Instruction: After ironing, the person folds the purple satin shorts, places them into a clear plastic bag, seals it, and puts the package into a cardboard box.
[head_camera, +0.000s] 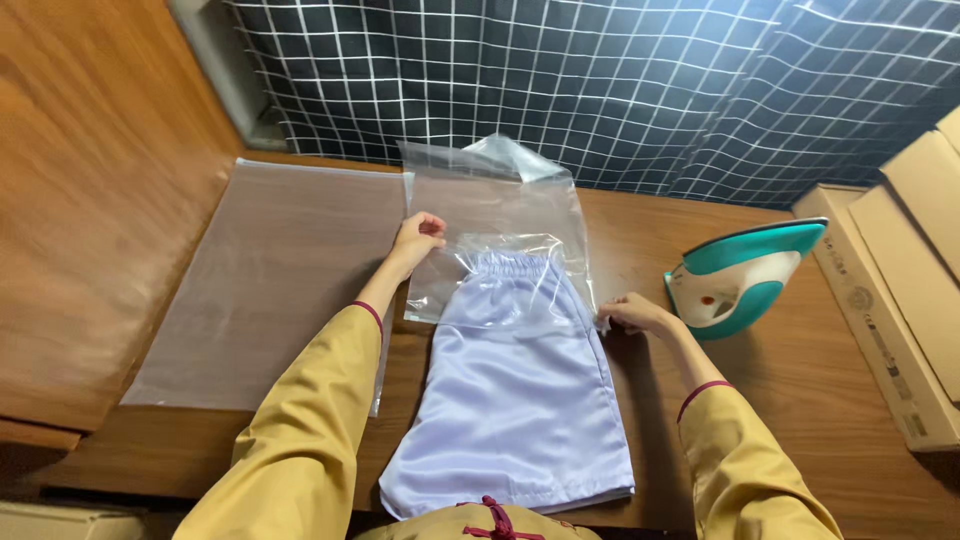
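One pair of pale lilac shorts (510, 400) lay flat on the wooden table (790, 400), waistband away from the person, hem at the near edge. The waistband end sat inside the mouth of one clear plastic bag (490, 215); the rest of the shorts lay outside it, toward the person.

Left hand (417, 240): just left of the shorts' waistband, at the bag's upper layer, fingers curled and pinching the plastic, lifting it slightly. Right hand (635, 313): just right of the shorts, at about waistband height, fingers closed on the bag's right edge; whether it also gripped cloth could not be told. The shorts lay between the two hands, the waistband nearly level with them, the legs running back under the forearms. Both arms wore mustard-yellow sleeves with dark red cuffs.

Count, all placed from the shorts:
- one bag over the waistband;
- one flat stack of clear bags (260, 290) to the left, its edge touching the open bag; number of sheets not readable;
- one teal and white iron (742, 275) to the right, standing on its heel, well apart from the cloth;
- cardboard boxes (900, 290) farther right, beyond the iron, at least two;
- one dark grid-patterned cloth (600, 80) hanging behind, past the bag.
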